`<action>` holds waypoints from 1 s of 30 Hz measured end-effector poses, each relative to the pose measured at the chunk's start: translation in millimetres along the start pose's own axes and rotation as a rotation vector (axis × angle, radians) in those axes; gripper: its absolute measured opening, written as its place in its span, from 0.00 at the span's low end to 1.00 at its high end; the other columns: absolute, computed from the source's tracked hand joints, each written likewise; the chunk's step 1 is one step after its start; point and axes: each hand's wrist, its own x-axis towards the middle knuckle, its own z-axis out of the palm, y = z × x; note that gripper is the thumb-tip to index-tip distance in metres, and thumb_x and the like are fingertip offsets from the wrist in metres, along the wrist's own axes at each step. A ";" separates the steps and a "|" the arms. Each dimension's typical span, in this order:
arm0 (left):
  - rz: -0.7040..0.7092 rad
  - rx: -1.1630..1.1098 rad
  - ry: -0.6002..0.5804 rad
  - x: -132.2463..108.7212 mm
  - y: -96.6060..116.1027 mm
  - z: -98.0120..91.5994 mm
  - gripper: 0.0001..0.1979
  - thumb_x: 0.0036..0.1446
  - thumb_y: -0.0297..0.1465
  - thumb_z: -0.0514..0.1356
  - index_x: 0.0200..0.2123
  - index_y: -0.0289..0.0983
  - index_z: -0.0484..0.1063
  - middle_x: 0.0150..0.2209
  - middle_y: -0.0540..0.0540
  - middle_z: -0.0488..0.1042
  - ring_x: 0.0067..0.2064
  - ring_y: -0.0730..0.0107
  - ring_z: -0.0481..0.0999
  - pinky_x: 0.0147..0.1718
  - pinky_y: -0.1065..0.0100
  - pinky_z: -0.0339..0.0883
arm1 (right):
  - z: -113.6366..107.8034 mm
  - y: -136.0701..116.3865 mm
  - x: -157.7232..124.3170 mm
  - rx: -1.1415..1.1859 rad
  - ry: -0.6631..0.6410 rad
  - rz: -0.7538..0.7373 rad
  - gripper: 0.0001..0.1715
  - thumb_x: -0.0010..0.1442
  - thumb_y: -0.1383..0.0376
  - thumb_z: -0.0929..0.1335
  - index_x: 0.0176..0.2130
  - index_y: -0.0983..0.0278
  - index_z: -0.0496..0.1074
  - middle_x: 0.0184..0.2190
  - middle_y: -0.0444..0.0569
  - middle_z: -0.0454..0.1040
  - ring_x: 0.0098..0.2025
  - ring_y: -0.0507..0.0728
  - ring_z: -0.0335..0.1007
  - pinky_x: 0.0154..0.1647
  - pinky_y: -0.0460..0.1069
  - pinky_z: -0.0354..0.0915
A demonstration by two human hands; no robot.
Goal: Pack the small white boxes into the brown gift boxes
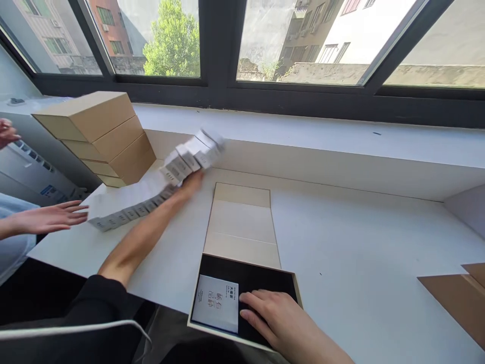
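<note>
where the worktop (341,242) comes nearest to the viewer, one open box (261,275) sits at its edge, cream-walled and lined in black. at the left end inside it lies one flat carton (217,303): pale, squarish, printed with dark and brownish characters. the right hand (267,311) reaches into the box from the lower right, half open, fingers slightly bent and thumb apart, its tips just beside the carton's right edge and no grip to be seen. one white cable (76,331) crosses the lower left.

beyond the box, one cream lid (242,222), creased across, lies flat on the worktop; brown cardboard (454,303) enters at the right edge.

farther off, the left hand (194,183) is stretched to the far end of one row of small white cartons (131,205), set side by side with dark print on their faces. at that end several tilted cartons (189,156) stand higher than the rest; blur prevents a sure count. its fingers are hidden, so how far this hand is open, and whether it grips them, cannot be told.

one co-worker's hand (70,215), fingers extended, is beside the row's left end; a further hand (7,134) shows at the left border. behind the row rise four brown boxes (109,121) in one stack, then one white ledge (303,136), one dark window frame (220,50) and, outside, one green tree (172,40).
</note>
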 end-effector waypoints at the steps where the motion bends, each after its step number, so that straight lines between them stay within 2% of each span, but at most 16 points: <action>1: 0.096 0.003 -0.030 -20.5 23.7 4.9 0.17 0.65 0.22 0.51 0.54 0.36 0.70 0.49 0.37 0.75 0.51 0.55 0.76 0.51 0.55 0.71 | 0.3 -0.4 -0.4 -0.005 0.004 -0.004 0.11 0.71 0.62 0.63 0.40 0.60 0.74 0.34 0.45 0.79 0.34 0.56 0.77 0.32 0.49 0.63; 2: 0.216 -0.004 -0.044 -41.6 47.0 10.3 0.17 0.64 0.21 0.52 0.53 0.39 0.71 0.48 0.40 0.76 0.50 0.61 0.76 0.52 0.60 0.71 | 0.5 -0.9 -1.0 -0.015 0.009 -0.006 0.10 0.70 0.63 0.64 0.38 0.61 0.74 0.34 0.44 0.79 0.33 0.56 0.77 0.32 0.49 0.63; 3: 0.445 0.019 -0.001 -60.8 67.7 14.4 0.18 0.65 0.21 0.52 0.55 0.39 0.68 0.51 0.40 0.74 0.50 0.62 0.75 0.52 0.60 0.71 | 0.7 -1.5 -1.7 -0.028 0.020 -0.006 0.09 0.69 0.63 0.65 0.37 0.61 0.73 0.33 0.44 0.79 0.33 0.56 0.76 0.31 0.49 0.62; 4: 0.618 0.056 0.094 -75.8 84.1 15.9 0.19 0.65 0.21 0.52 0.58 0.38 0.66 0.52 0.38 0.73 0.50 0.62 0.75 0.50 0.60 0.71 | 0.7 -2.0 -2.4 -0.044 0.039 -0.010 0.09 0.69 0.64 0.65 0.37 0.61 0.73 0.33 0.45 0.78 0.33 0.56 0.76 0.31 0.49 0.62; 6: 0.736 0.120 0.254 -88.9 101.2 9.2 0.19 0.65 0.18 0.51 0.57 0.35 0.64 0.50 0.37 0.73 0.48 0.61 0.74 0.46 0.60 0.73 | -0.1 -2.6 -3.6 -0.076 0.104 -0.020 0.09 0.69 0.65 0.64 0.36 0.62 0.73 0.32 0.45 0.78 0.33 0.56 0.74 0.32 0.49 0.61; 8: 0.758 0.116 0.306 -82.1 101.5 -7.7 0.18 0.65 0.17 0.50 0.55 0.35 0.65 0.48 0.38 0.72 0.47 0.63 0.74 0.44 0.61 0.74 | -1.7 -2.3 -4.9 -0.085 0.181 -0.046 0.14 0.71 0.66 0.62 0.34 0.63 0.71 0.30 0.45 0.76 0.31 0.55 0.72 0.32 0.49 0.61; 11: 0.771 -0.012 0.276 -65.8 91.5 -37.3 0.14 0.67 0.21 0.52 0.53 0.38 0.66 0.48 0.42 0.72 0.47 0.66 0.73 0.44 0.63 0.74 | -3.2 -0.3 -7.5 -0.068 0.265 -0.093 0.20 0.73 0.65 0.58 0.31 0.63 0.69 0.27 0.44 0.73 0.28 0.52 0.67 0.31 0.49 0.60; 14: 0.788 -0.070 0.303 -71.0 87.8 -53.5 0.14 0.67 0.22 0.53 0.53 0.40 0.67 0.49 0.43 0.71 0.48 0.66 0.73 0.43 0.63 0.75 | -2.4 2.0 -10.3 -0.045 0.318 -0.126 0.21 0.74 0.64 0.58 0.31 0.63 0.68 0.25 0.43 0.71 0.27 0.51 0.65 0.32 0.49 0.59; 19: 0.848 -0.055 0.294 -98.0 93.1 -47.9 0.17 0.66 0.19 0.52 0.53 0.39 0.68 0.49 0.41 0.71 0.48 0.64 0.72 0.43 0.63 0.75 | 0.2 3.3 -10.7 -0.014 0.331 -0.138 0.20 0.74 0.64 0.58 0.31 0.63 0.69 0.25 0.43 0.72 0.27 0.51 0.66 0.32 0.49 0.59; 23: 0.851 -0.080 0.283 -103.3 96.2 -44.1 0.17 0.66 0.19 0.51 0.54 0.39 0.68 0.49 0.40 0.72 0.49 0.64 0.72 0.43 0.62 0.75 | 0.3 3.7 -11.4 0.008 0.377 -0.150 0.18 0.73 0.65 0.59 0.32 0.62 0.71 0.25 0.44 0.73 0.27 0.51 0.67 0.31 0.49 0.61; 25: 0.848 -0.096 0.288 -103.8 96.1 -44.9 0.17 0.66 0.20 0.51 0.54 0.39 0.68 0.49 0.41 0.72 0.49 0.64 0.72 0.43 0.62 0.75 | -0.2 5.7 -15.1 0.064 0.481 -0.158 0.16 0.72 0.65 0.60 0.34 0.62 0.72 0.25 0.44 0.73 0.26 0.52 0.68 0.30 0.50 0.61; 27: 0.856 -0.113 0.302 -105.0 95.1 -44.9 0.16 0.66 0.21 0.52 0.53 0.39 0.68 0.49 0.41 0.72 0.49 0.64 0.73 0.43 0.62 0.76 | -1.5 9.6 -20.4 0.128 0.655 -0.117 0.12 0.71 0.66 0.62 0.35 0.61 0.72 0.24 0.44 0.74 0.25 0.52 0.69 0.28 0.50 0.63; 30: 0.862 -0.158 0.306 -109.6 94.3 -40.9 0.15 0.66 0.21 0.55 0.53 0.40 0.69 0.49 0.41 0.72 0.49 0.64 0.73 0.43 0.62 0.76 | -5.7 17.5 -26.3 0.238 0.936 0.061 0.03 0.68 0.65 0.66 0.40 0.58 0.71 0.28 0.44 0.75 0.26 0.53 0.71 0.27 0.49 0.67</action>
